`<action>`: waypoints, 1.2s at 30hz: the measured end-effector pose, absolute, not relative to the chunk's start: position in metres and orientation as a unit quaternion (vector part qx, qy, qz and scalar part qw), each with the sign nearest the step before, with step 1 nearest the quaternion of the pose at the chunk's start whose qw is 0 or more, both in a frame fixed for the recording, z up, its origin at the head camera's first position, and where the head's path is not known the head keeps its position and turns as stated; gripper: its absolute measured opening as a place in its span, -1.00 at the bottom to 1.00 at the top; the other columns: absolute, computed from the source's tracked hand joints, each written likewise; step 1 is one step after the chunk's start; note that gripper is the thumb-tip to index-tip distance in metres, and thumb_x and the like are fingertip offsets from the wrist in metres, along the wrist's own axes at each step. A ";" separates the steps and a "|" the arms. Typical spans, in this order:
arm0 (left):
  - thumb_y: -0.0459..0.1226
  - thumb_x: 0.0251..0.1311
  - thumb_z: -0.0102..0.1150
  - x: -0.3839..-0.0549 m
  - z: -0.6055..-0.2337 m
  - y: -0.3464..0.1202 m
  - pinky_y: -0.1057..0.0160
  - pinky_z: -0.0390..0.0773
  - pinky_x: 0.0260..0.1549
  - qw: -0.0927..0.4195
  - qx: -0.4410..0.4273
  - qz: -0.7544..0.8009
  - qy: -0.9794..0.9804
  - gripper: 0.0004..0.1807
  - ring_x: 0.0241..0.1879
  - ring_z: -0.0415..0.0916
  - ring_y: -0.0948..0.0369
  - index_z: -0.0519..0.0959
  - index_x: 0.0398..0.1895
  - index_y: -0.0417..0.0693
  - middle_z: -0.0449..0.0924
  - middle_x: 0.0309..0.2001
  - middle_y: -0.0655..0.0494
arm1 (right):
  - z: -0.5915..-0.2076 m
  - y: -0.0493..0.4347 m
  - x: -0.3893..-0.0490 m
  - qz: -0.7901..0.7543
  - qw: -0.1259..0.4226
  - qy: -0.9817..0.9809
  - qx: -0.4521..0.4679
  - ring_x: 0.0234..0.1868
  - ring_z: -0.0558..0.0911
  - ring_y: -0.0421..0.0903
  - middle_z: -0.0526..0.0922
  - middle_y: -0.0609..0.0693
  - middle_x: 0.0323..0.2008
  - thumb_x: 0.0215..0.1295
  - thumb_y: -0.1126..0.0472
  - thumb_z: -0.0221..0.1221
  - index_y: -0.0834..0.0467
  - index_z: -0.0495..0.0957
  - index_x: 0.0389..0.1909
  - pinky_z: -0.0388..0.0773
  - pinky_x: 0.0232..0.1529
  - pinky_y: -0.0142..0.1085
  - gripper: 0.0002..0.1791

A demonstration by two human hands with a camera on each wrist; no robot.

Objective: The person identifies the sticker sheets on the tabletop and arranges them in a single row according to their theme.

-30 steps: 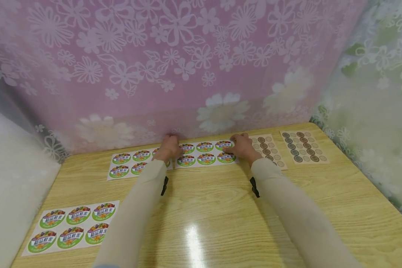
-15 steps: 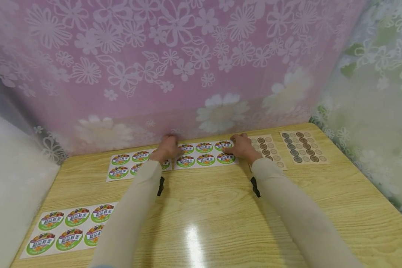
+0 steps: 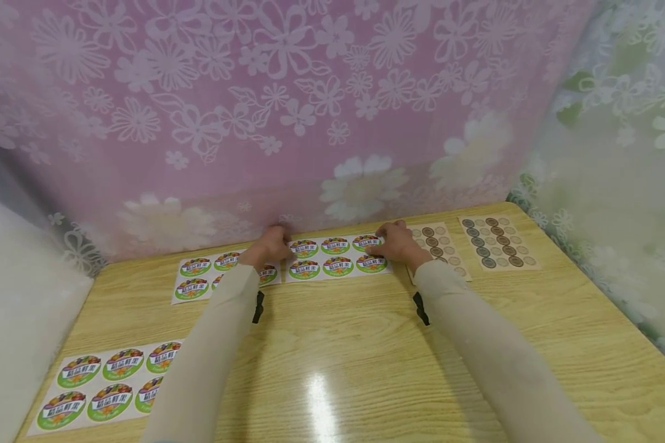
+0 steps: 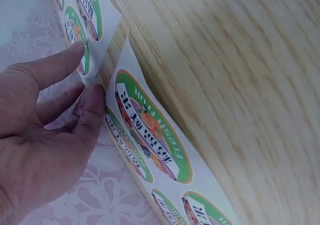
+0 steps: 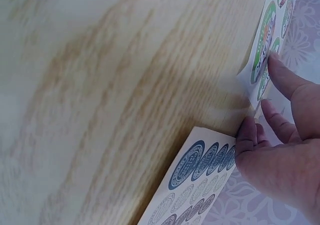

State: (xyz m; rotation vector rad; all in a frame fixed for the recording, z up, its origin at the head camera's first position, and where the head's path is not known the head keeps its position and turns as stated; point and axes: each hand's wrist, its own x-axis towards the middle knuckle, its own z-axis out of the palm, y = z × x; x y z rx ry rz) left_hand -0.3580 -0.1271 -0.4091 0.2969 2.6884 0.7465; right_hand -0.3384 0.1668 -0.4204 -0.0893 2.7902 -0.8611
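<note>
Several white sticker sheets with green, fruit-printed labels lie on the table. In the head view the middle sticker sheet (image 3: 337, 255) lies between my two hands along the back edge. At its left end is my left hand (image 3: 267, 246), thumb resting on this sheet, other fingers by the corner of the left sticker sheet (image 3: 193, 278), which my arm partly covers. My right hand (image 3: 401, 243) has its thumb on the middle sheet's right end. In the right wrist view its other fingers (image 5: 245, 135) are bent at the edge of a beige sheet of round seals (image 5: 192, 177).
A second sheet of round seals (image 3: 499, 243) lies farther right. Another fruit sticker sheet (image 3: 102, 387) lies at the front left, partly behind my left sleeve. A pink floral curtain (image 3: 255, 135) hangs right behind the wood-grain table (image 3: 332, 344).
My left hand has slid slightly left, over the gap between the two fruit sticker sheets. The right hand stays at the middle sheet's right end. The whole view has shifted a little.
</note>
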 end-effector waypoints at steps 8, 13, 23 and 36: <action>-0.35 0.14 0.29 -0.357 -0.410 -0.129 0.10 0.45 -0.20 0.153 0.111 0.262 0.946 -0.61 -0.21 0.41 0.06 0.50 0.02 -0.33 0.49 -0.06 -0.16 | -0.420 0.164 -0.339 -0.282 0.111 0.953 -0.030 0.28 0.12 0.35 0.06 0.37 0.29 0.31 0.02 0.21 0.25 0.30 0.31 0.23 0.16 0.12 -0.35; -0.36 0.11 0.31 -0.356 -0.412 -0.130 0.07 0.43 -0.11 0.130 0.124 0.267 0.947 -0.53 -0.18 0.38 0.03 0.39 0.06 -0.32 0.44 -0.07 -0.15 | -0.420 0.164 -0.340 -0.280 0.117 0.952 -0.030 0.28 0.11 0.36 0.05 0.35 0.29 0.30 0.01 0.21 0.20 0.30 0.31 0.24 0.15 0.13 -0.35; -0.38 0.13 0.30 -0.354 -0.415 -0.128 0.01 0.41 0.05 0.114 0.132 0.262 0.949 -0.37 0.10 0.39 -0.07 0.31 0.28 -0.27 0.40 0.16 -0.19 | -0.418 0.166 -0.345 -0.270 0.143 0.951 -0.039 0.30 0.05 0.38 -0.01 0.37 0.33 0.32 -0.01 0.19 0.14 0.31 0.33 0.17 0.18 0.17 -0.37; -0.37 0.13 0.30 -0.351 -0.415 -0.126 0.04 0.46 -0.10 0.113 0.117 0.277 0.947 -0.36 -0.06 0.44 0.01 0.29 0.28 -0.17 0.46 0.02 -0.12 | -0.416 0.166 -0.352 -0.242 0.144 0.956 -0.083 0.31 0.04 0.43 -0.05 0.42 0.36 0.29 0.01 0.21 0.22 0.31 0.33 0.13 0.21 0.21 -0.34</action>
